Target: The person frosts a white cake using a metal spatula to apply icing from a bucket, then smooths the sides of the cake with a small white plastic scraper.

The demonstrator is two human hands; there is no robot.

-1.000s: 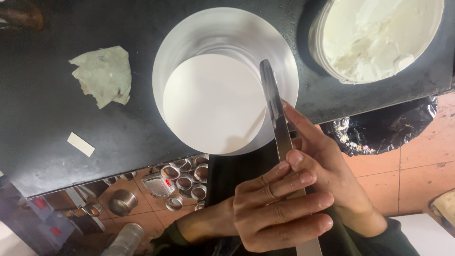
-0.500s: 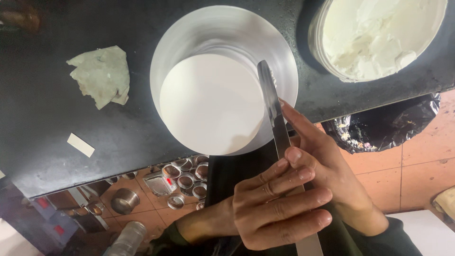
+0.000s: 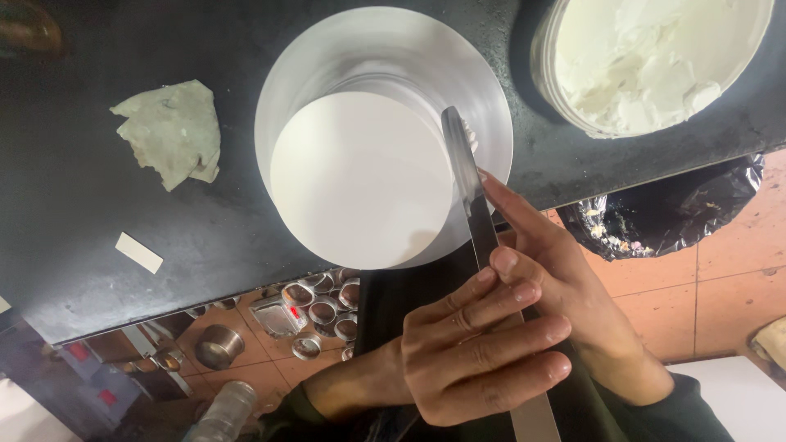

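A round white cake (image 3: 360, 176) with a smooth flat top stands on a silver turntable (image 3: 385, 49) at the front edge of a dark counter (image 3: 82, 213). A long metal spatula (image 3: 468, 192) rests upright against the cake's right side, with a bit of cream at its tip. My right hand (image 3: 573, 303) grips the blade, index finger stretched along it. My left hand (image 3: 475, 352) reaches in from the lower left and folds its fingers over the blade and the right hand.
A large bowl of white cream (image 3: 655, 57) sits at the back right. A crumpled paper (image 3: 168, 131) and a small white strip (image 3: 139, 252) lie to the left. Below the counter are a black bin bag (image 3: 671, 205) and several metal tins (image 3: 319, 307) on the tiled floor.
Both hands keep their hold on the spatula. The blade has stayed at the cake's right side and shifted only slightly.
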